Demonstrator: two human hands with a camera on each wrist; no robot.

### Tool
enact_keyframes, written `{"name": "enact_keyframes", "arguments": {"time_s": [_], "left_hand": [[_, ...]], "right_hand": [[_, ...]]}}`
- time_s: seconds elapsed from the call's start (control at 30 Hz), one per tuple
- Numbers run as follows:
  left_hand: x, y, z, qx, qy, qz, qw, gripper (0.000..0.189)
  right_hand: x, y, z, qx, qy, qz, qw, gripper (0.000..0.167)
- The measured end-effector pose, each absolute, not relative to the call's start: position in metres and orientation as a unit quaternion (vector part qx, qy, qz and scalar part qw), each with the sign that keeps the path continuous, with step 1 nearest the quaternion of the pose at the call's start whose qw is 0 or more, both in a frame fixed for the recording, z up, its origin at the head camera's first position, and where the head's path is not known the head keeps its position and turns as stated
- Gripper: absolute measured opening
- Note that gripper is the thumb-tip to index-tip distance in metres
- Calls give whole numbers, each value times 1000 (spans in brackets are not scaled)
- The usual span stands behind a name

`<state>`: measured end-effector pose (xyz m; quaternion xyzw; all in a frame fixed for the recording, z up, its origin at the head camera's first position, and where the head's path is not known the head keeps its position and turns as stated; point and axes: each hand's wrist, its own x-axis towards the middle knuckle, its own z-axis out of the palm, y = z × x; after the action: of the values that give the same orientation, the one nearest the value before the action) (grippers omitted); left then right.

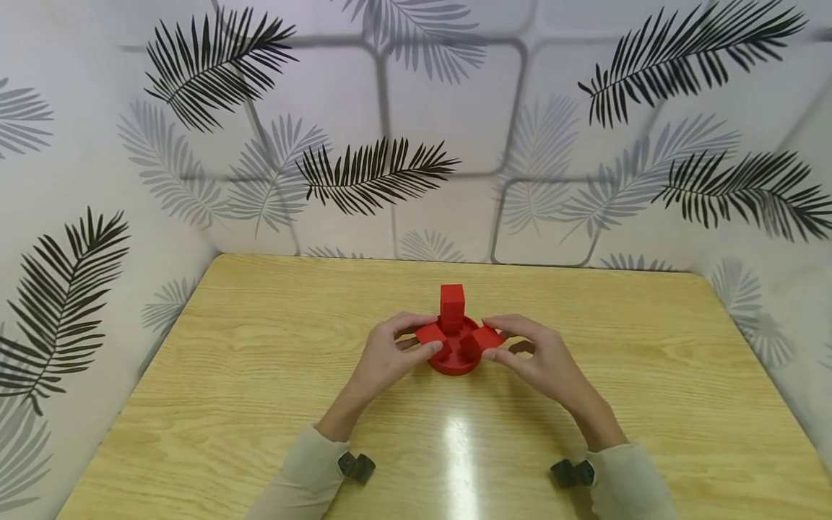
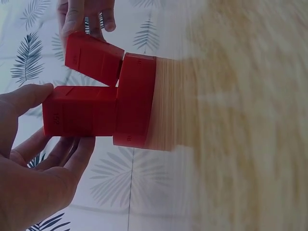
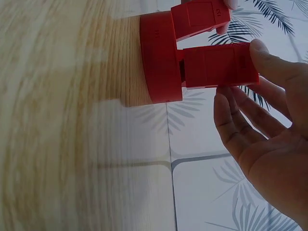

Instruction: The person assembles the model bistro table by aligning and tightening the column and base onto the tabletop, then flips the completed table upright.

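Observation:
A round red base (image 1: 455,368) with a raised rim sits on the table. Three red rectangular blocks stand in it. My left hand (image 1: 390,354) pinches the top of the left red block (image 2: 79,111) between thumb and fingers. On the other side, my right hand (image 1: 539,357) grips the right red block (image 3: 219,65) near its top in the same way. Both of these blocks lean outward in the head view. The back red block (image 1: 452,300) stands upright, and neither hand touches it. The lower ends of the blocks are partly hidden by the base's rim.
The wooden table (image 1: 260,347) carries a bright glare streak in front of the base. A leaf-patterned cloth (image 1: 442,108) hangs behind the table and along both sides. Small dark devices (image 1: 356,467) are strapped at the two sleeve cuffs.

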<state>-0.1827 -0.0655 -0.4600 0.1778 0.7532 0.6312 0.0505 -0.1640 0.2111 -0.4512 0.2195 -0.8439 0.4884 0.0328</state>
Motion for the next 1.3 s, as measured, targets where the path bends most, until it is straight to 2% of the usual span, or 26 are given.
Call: {"name": "enact_keyframes", "arguments": {"time_s": [0.33,0.87,1.3], "left_hand": [[-184,-64,-463,176,748,639,39,37],[-185,-65,-462,188,747,636,51,38],[-186,-64,-463,187,743,641,51,38]], "right_hand": [[-164,212,-450,238,-831,503,26,40],[-169,193,-455,258,-849,458,45,40],[-169,196,-454,268,-852,447,57,43]]}}
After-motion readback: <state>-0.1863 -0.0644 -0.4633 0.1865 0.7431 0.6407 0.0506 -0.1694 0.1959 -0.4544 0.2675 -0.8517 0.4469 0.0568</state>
